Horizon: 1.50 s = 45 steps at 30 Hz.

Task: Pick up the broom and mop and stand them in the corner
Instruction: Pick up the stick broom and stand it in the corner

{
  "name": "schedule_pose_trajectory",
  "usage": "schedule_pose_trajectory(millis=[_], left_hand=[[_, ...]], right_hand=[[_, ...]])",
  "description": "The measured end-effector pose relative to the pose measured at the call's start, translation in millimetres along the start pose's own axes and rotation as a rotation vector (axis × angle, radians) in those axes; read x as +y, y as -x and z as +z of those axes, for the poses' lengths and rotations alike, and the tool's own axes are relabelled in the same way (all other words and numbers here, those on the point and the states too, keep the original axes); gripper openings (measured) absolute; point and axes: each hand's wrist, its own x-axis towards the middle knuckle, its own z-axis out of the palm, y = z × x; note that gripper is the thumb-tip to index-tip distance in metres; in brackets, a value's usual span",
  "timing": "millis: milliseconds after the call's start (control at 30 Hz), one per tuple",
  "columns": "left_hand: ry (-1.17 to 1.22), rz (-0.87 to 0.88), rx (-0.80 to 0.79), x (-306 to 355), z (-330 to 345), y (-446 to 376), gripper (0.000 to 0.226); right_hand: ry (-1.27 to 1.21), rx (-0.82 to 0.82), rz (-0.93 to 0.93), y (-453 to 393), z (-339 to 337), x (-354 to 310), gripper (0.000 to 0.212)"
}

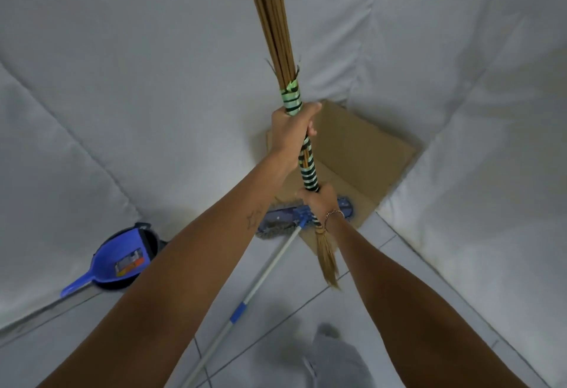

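The broom (270, 29) is a bundle of thin brown sticks bound with green and black tape, held almost upright over the corner. My left hand (291, 130) grips the taped part high up. My right hand (319, 203) grips it lower, with the frayed end hanging below my wrist. The mop (276, 254) lies on the tiled floor, its blue head (276, 219) against the foot of the box and its white pole with a blue collar running back toward me.
A brown cardboard box (362, 148) fills the corner where the two white draped walls meet. A blue dustpan (113, 262) rests on a dark bucket (152, 242) at the left wall. My grey-clad leg (334, 357) shows at the bottom.
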Motion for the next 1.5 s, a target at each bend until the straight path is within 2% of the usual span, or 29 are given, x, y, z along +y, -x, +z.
schedule_pose_trajectory(millis=[200,267,333,567,733,867,1000,1100,1300,1500], left_hand=[[-0.015,-0.003,-0.241,-30.7,88.1,-61.1,0.029],[-0.017,-0.012,-0.336,-45.7,118.3,-89.5,0.036],[-0.021,-0.021,-0.365,-59.5,146.8,-114.5,0.042],[-0.053,0.011,-0.281,-92.2,247.1,-197.3,0.044],[-0.127,0.043,-0.217,-107.6,283.5,-237.7,0.043],[-0.187,0.04,-0.157,-114.2,299.1,-271.8,0.046],[-0.223,0.052,-0.089,-125.0,308.3,-317.9,0.047],[-0.224,0.073,-0.077,-136.6,311.6,-357.3,0.046],[-0.069,0.05,-0.036,-158.8,309.8,-435.6,0.044],[-0.12,0.005,0.002,-188.4,313.5,-504.2,0.045]], right_hand=[[0.018,0.088,0.066,-75.2,-79.7,10.0,0.031],[-0.004,0.075,0.07,-106.8,-107.9,13.8,0.032],[-0.011,0.056,0.068,-135.8,-135.9,16.3,0.032],[0.069,-0.086,0.04,-244.7,-235.8,9.8,0.029],[0.156,-0.113,0.01,-299.5,-273.0,1.5,0.031],[0.231,-0.063,-0.056,-338.8,-280.8,-4.1,0.027],[0.406,-0.1,-0.095,-385.0,-285.3,-11.1,0.025],[0.489,-0.088,-0.13,-428.7,-283.5,-15.3,0.031],[0.564,-0.038,-0.172,-506.4,-280.3,-14.3,0.038],[0.674,-0.217,-0.157,-589.1,-283.3,-19.3,0.045]])
